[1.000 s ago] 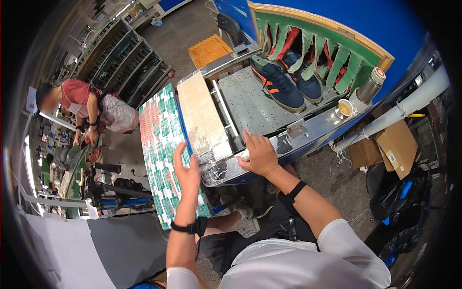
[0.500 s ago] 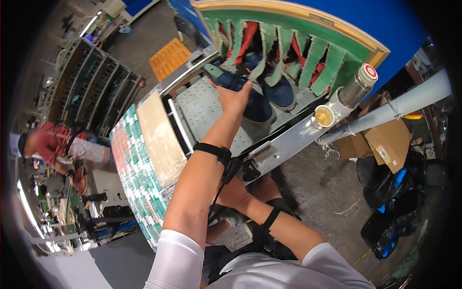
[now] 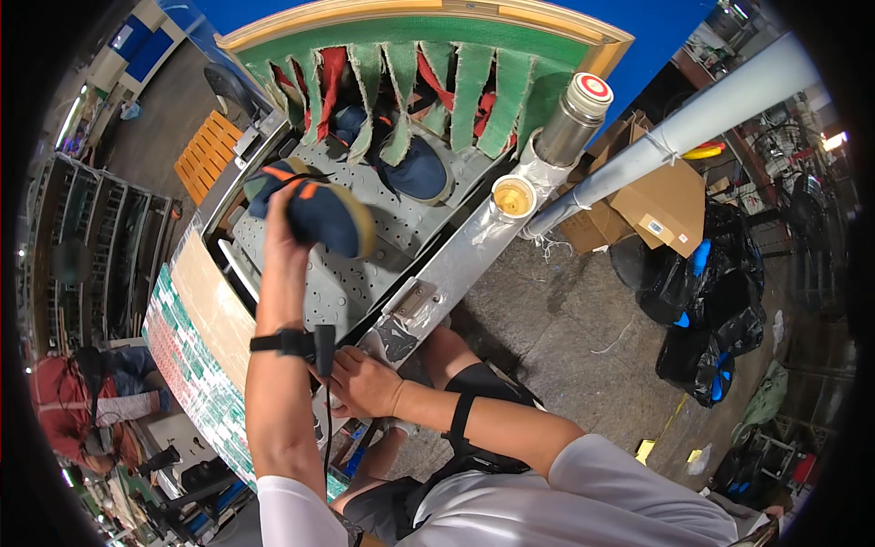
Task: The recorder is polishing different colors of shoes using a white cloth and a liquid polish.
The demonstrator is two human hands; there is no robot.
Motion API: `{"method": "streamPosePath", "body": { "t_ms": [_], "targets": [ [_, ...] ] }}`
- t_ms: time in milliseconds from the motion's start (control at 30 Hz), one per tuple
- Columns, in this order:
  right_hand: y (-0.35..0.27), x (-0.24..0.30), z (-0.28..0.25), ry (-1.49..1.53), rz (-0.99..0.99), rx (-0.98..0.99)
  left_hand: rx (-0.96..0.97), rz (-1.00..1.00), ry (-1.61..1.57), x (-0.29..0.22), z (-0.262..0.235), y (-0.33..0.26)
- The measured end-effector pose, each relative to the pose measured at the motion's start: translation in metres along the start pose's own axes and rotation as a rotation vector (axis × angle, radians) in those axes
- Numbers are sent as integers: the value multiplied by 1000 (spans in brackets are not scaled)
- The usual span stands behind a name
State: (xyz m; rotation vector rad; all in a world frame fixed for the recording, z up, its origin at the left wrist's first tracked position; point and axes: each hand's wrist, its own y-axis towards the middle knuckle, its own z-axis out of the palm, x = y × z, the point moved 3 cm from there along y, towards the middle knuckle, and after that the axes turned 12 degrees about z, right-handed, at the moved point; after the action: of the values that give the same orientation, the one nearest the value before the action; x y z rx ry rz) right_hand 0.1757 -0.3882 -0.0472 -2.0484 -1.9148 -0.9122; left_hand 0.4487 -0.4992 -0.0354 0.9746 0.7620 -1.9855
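Observation:
My left hand (image 3: pixel 281 226) grips a navy shoe (image 3: pixel 326 217) with orange trim and a tan sole, lifted above a grey perforated metal bed (image 3: pixel 337 283). The shoe is tilted, its toe toward the right. A second navy shoe (image 3: pixel 417 173) rests on the bed, partly beneath hanging green and red fabric strips (image 3: pixel 469 100). Behind the strips, another dark blue shoe part (image 3: pixel 348 123) shows. My right hand (image 3: pixel 366 383) is at the bed's near edge, close to my left wrist. Its fingers are bent together; whatever they might hold is hidden.
A metal rail (image 3: pixel 447 273) along the right carries a steel flask (image 3: pixel 574 114) and a cup of yellowish contents (image 3: pixel 513 197). A grey pipe (image 3: pixel 674 132) slants beyond it. Cardboard boxes (image 3: pixel 661 205) and black bags (image 3: pixel 702 310) lie right. A person in red (image 3: pixel 64 401) is at far left.
My left hand has raised the navy shoe off the bed and away from the strips, turning it. My right hand has come up to the bed's near edge. The view has swung to the right.

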Motion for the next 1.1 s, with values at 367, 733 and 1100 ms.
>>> {"method": "streamPosePath", "body": {
  "t_ms": [367,733,1100],
  "targets": [
    [1,4,-16,18,-2,-221,-142,343,114,-163,-138,-293],
    [10,3,-18,-212,-15,-256,-893,338,863,-87,-301,-506],
    [-10,50,-2,-1,61,-117,-817,188,845,-79,-358,-592]
  ]
}}
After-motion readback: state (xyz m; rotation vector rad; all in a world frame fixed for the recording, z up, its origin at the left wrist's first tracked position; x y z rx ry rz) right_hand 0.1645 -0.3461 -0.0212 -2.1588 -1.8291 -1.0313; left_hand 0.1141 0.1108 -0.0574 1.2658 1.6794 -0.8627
